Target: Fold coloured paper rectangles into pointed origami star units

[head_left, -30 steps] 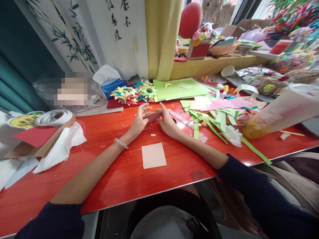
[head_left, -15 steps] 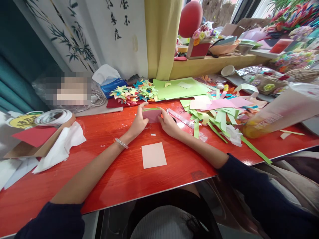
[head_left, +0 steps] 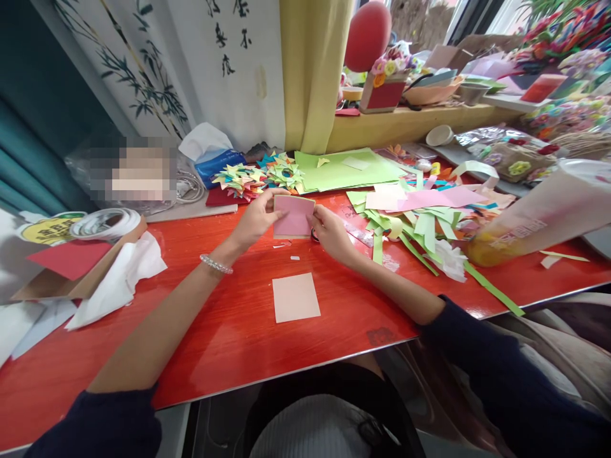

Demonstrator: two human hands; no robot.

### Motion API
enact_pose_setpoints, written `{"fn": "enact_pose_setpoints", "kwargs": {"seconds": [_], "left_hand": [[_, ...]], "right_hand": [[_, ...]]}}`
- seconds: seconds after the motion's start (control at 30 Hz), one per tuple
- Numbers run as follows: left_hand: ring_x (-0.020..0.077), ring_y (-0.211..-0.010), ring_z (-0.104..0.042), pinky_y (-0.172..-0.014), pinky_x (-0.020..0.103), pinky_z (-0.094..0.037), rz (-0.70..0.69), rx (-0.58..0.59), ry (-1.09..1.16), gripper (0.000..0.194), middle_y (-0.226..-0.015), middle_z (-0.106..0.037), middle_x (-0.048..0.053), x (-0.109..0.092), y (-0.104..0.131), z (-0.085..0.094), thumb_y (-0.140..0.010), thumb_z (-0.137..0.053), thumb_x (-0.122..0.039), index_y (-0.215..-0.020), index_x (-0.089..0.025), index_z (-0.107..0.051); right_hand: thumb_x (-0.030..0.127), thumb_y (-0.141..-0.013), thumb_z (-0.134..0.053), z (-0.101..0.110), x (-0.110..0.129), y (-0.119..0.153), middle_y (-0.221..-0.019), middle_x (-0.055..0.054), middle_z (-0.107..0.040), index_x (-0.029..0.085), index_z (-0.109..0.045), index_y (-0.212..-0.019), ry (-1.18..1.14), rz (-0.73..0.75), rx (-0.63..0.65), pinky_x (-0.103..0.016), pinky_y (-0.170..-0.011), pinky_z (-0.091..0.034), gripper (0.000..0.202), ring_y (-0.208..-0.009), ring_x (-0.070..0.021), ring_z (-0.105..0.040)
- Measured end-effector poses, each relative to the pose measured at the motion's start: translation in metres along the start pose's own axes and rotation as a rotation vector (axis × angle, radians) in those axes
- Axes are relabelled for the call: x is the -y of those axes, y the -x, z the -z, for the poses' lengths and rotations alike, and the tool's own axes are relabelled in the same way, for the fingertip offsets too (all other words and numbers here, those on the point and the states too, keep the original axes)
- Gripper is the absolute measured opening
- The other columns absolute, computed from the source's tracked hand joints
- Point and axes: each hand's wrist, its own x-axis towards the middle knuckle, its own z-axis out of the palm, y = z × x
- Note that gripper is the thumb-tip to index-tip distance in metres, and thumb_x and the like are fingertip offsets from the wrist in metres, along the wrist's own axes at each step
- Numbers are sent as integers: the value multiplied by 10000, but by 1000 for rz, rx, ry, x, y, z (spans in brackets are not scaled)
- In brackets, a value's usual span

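Observation:
A pink square of paper [head_left: 294,217], with a thin green edge showing at its top, is held up over the red table [head_left: 214,343]. My left hand [head_left: 258,219] pinches its left side, thumb in front. At the right edge, the fingers of my right hand [head_left: 331,234] are closed on the same paper. Part of a dark ring, perhaps a scissors handle, shows beside my right fingertips. Nearer to me a pale pink square [head_left: 296,298] lies flat on the table, with a small white scrap [head_left: 294,257] just beyond it.
Green sheets [head_left: 344,170] and folded paper stars [head_left: 238,180] lie at the back. Cut strips [head_left: 424,222] and a large plastic cup [head_left: 534,213] are on the right. A cardboard box [head_left: 90,280] with white tissue stands on the left.
The pink paper has tilted up, so more of its face shows. My left hand has shifted slightly left, and my right hand has moved to the paper's right edge.

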Motion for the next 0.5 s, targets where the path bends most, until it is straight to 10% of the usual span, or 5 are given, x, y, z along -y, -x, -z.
{"fn": "enact_pose_setpoints", "kwargs": {"seconds": [0.2,0.5], "left_hand": [[138,-912,-619,-784,267,-525,-33,32,-6,564,-1060,-611,49,19,1,10,-735,-634,-87,-1250,-219,-445],[175,-979,-595,-754,278,-529,63,101,-9,517,-1245,-541,77,26,6,3,-734,-638,-145,-1220,-213,-474]], "right_hand": [[157,-881,-449,-4,-11,-2,-1086,-83,-655,218,-455,-1093,-44,45,55,-372,-819,-494,221,-1007,-212,-622],[182,-892,-449,-6,-19,-1,-1048,-103,-669,181,-488,-1100,124,62,126,-430,-842,-487,211,-964,-250,-625]]}}
